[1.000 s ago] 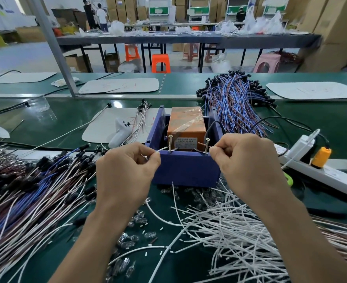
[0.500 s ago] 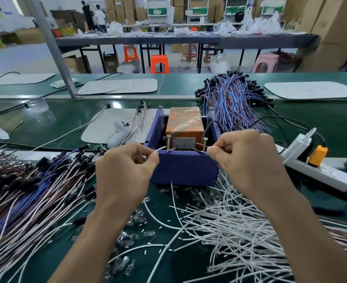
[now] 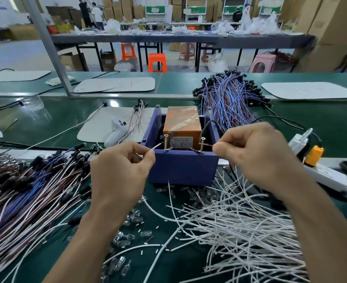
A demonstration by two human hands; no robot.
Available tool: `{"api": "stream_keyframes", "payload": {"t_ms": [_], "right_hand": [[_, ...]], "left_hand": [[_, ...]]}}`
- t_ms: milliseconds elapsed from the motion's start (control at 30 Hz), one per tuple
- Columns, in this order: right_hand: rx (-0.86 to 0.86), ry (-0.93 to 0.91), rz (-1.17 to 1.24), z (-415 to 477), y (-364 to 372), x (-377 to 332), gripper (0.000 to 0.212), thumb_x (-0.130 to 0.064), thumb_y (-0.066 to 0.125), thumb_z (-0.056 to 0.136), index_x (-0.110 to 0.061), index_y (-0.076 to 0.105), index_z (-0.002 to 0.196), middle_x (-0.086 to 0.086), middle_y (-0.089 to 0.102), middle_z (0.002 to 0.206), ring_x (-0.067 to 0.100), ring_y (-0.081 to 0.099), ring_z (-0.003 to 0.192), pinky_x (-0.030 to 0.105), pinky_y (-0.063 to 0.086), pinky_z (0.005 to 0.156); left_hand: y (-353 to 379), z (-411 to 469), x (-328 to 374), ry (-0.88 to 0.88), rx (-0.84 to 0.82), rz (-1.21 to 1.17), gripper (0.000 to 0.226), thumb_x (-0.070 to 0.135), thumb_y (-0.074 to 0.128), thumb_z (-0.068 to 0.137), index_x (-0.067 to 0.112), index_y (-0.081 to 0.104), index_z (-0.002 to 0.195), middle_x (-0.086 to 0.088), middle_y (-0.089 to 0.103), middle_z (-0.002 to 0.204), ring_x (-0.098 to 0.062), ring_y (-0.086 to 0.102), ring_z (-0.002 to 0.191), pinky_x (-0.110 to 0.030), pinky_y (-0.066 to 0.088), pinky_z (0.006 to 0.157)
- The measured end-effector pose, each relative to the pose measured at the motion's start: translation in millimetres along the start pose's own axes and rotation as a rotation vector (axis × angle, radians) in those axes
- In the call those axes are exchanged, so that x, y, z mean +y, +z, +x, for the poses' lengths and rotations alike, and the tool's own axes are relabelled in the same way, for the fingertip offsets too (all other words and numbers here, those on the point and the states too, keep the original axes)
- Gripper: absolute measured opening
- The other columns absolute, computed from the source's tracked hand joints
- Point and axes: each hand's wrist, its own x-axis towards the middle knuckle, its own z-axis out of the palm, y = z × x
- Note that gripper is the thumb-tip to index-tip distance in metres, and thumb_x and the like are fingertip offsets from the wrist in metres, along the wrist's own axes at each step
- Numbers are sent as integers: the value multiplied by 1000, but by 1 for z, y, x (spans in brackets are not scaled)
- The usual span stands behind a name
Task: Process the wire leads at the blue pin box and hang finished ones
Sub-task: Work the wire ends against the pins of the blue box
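Observation:
The blue pin box (image 3: 181, 167) stands mid-table with an orange block (image 3: 182, 124) inside and two upright screw pins, the left pin (image 3: 166, 142) and the right pin (image 3: 202, 145), on its front rim. My left hand (image 3: 120, 172) pinches a white wire lead (image 3: 156, 146) whose tip points at the left pin. My right hand (image 3: 256, 154) pinches a brown wire lead (image 3: 206, 144) that touches the right pin. Both hands sit just in front of the box.
A heap of white wire leads (image 3: 236, 227) lies at the front right, a pile of blue, brown and white leads (image 3: 21, 190) at the left, and a hanging bundle of blue and brown leads (image 3: 229, 97) behind the box. Small glass bulbs (image 3: 127, 240) are scattered between. A power strip (image 3: 319, 172) lies at the right.
The hands have drawn slightly apart from the pins; the brown lead end in my right hand now shows at the right pin. The view has shifted a little.

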Motion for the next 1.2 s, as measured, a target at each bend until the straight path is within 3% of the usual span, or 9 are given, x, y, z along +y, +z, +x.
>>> {"api": "stream_keyframes", "payload": {"t_ms": [33, 100, 167, 333, 467, 633, 800, 1100, 1200], "right_hand": [[-35, 0, 55, 1, -7, 3, 19, -26, 73, 92, -34, 76, 75, -8, 65, 56, 8, 47, 44, 15, 39, 48], [-95, -3, 165, 4, -16, 8, 34, -10, 62, 97, -36, 79, 82, 5, 71, 67, 40, 54, 61, 40, 48, 61], [-144, -1, 209, 3, -23, 12, 42, -2, 57, 98, -37, 79, 92, 7, 73, 74, 47, 54, 69, 53, 50, 68], [-214, 29, 264, 3, -28, 15, 19, -1, 60, 98, -18, 68, 94, 5, 78, 79, 14, 54, 55, 39, 46, 63], [-136, 31, 319, 3, -28, 14, 15, -2, 67, 95, -13, 69, 84, 9, 77, 75, 17, 64, 52, 31, 48, 54], [7, 10, 338, 2, -29, 14, 11, -6, 80, 85, -14, 78, 77, 7, 75, 68, 17, 59, 51, 28, 52, 52], [14, 47, 449, 1, -33, 13, 10, -3, 83, 79, -11, 80, 74, 10, 74, 66, 12, 61, 50, 18, 49, 50], [25, 69, 624, 0, -38, 12, 5, -20, 82, 70, -16, 80, 68, 6, 69, 60, 17, 56, 61, 22, 47, 62], [0, 76, 556, 1, -32, 13, 9, -7, 84, 76, -13, 80, 70, 6, 69, 59, 13, 59, 55, 18, 52, 60]], "left_hand": [[0, 0, 0, 1, 2, 0, 21, 30, 83, 82, 37, 71, 66, 24, 63, 56, 0, 57, 47, -9, 39, 50], [0, 0, 0, 2, 4, -5, 21, 29, 84, 82, 36, 72, 66, 25, 63, 56, 0, 56, 46, -7, 40, 51], [1, -1, 1, 7, -1, -3, 21, 28, 84, 82, 35, 72, 66, 25, 63, 56, 0, 55, 45, -5, 39, 52], [0, -1, 1, 28, 6, -1, 25, 28, 84, 81, 38, 69, 64, 26, 64, 58, 0, 56, 46, -5, 41, 54], [1, -1, -1, 34, -3, -16, 24, 29, 84, 82, 38, 70, 65, 23, 65, 57, -1, 57, 46, -6, 42, 52], [2, -2, -3, 39, 4, -21, 22, 29, 84, 82, 37, 71, 66, 24, 65, 57, -1, 57, 46, -6, 41, 53], [3, -7, -5, 82, 18, -56, 17, 30, 85, 81, 35, 73, 70, 22, 66, 60, -3, 58, 47, -5, 39, 51], [6, -7, -7, 85, 10, -138, 6, 47, 74, 80, 41, 75, 78, 21, 67, 59, -3, 57, 46, -6, 40, 50], [7, -7, -7, 75, 11, -129, 3, 46, 75, 80, 43, 74, 79, 23, 67, 61, -3, 59, 47, -8, 42, 50]]}}
